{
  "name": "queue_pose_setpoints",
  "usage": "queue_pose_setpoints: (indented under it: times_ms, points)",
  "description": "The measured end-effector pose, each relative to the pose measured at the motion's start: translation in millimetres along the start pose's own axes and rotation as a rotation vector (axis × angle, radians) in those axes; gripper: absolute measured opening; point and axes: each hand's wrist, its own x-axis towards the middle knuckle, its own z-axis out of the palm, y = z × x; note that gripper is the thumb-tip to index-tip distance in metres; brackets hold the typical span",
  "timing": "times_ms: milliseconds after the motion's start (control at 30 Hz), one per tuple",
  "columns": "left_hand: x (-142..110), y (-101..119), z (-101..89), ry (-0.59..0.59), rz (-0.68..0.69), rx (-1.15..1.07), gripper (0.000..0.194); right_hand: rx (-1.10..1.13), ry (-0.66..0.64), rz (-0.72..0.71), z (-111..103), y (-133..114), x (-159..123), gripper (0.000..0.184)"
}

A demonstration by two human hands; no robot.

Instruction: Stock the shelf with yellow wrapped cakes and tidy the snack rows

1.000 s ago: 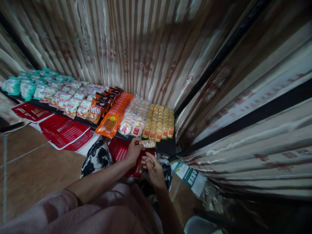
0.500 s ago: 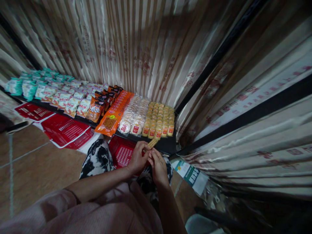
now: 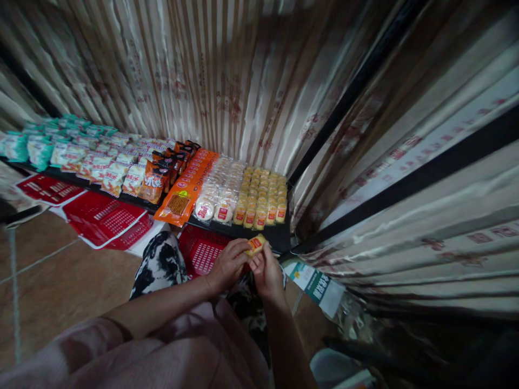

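Between my two hands is a small yellow packaged cake (image 3: pixel 255 245) with a red and orange label facing up. My left hand (image 3: pixel 227 266) grips its left end with bent fingers. At its right end, my right hand (image 3: pixel 266 272) pinches it, fingers curled beneath. Just beyond the hands, rows of matching yellow packaged cakes (image 3: pixel 260 201) stand on the black shelf (image 3: pixel 279 235). Beside those lie white round packaged cakes (image 3: pixel 222 210), then a flat orange snack bag (image 3: pixel 178 202).
Further left on the shelf are orange-black packets (image 3: pixel 154 181), white packets (image 3: pixel 114 176) and green packets (image 3: pixel 39 150). Red baskets (image 3: pixel 105 216) sit below it. A striped curtain (image 3: pixel 227 70) hangs behind, with a dark pole (image 3: pixel 357 89) at right. A green-white bag (image 3: pixel 318 286) lies on the floor.
The packaged cake has been turned in my hands: its plain side showed before, and its labelled face shows now. The view has shifted slightly.
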Motion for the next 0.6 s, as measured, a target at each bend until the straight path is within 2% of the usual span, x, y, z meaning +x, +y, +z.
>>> queue_pose_setpoints:
  times_ms: [200, 367, 467, 600]
  points:
    - [5, 1, -7.8, -0.066, -0.003, -0.021, 0.019, -0.094, 0.028, -0.053, -10, -5, 7, 0.035]
    - [15, -3, -4.3, 0.056, 0.025, -0.002, 0.02, -0.149, 0.046, -0.119, -20, 1, 10, 0.037]
    - [22, -5, 1.2, 0.1, -0.053, -0.043, 0.025, -0.215, 0.08, -0.18, -25, 5, 10, 0.044]
    - [30, -5, 12.1, 0.108, -0.179, -0.178, 0.027, -0.16, 0.067, -0.192, -26, 5, 5, 0.05]
